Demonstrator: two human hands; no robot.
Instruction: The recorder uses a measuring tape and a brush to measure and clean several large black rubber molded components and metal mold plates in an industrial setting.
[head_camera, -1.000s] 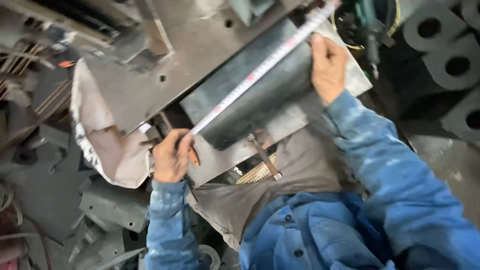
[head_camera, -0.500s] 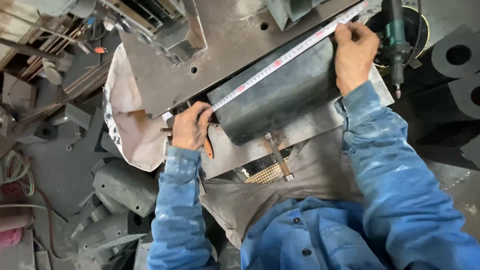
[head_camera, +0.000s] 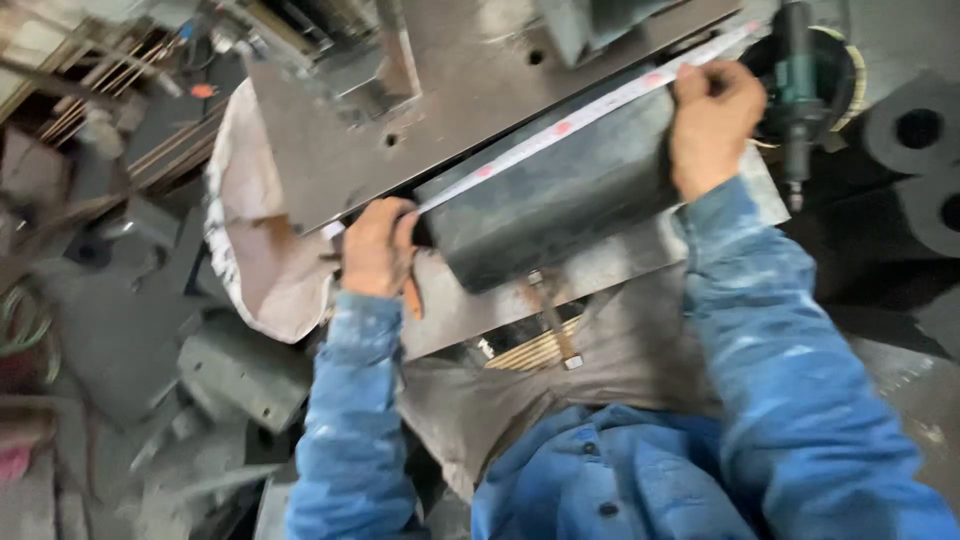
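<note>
Both hands (head_camera: 378, 247) (head_camera: 712, 115) still stretch tape measure (head_camera: 560, 128).

**One head-worn view, looking steeply down over the chest**

The single camera sits on the person's head and faces almost straight down, so the blue jacket front fills the lower edge and both sleeves run up into the frame. It is close: the steel plate (head_camera: 330, 150) crosses the upper half, its near edge by the left hand (head_camera: 378, 248) and right hand (head_camera: 712, 122). Cluttered floor shows at the left side. The picture is slightly blurred. No second view shares the scene.
</note>
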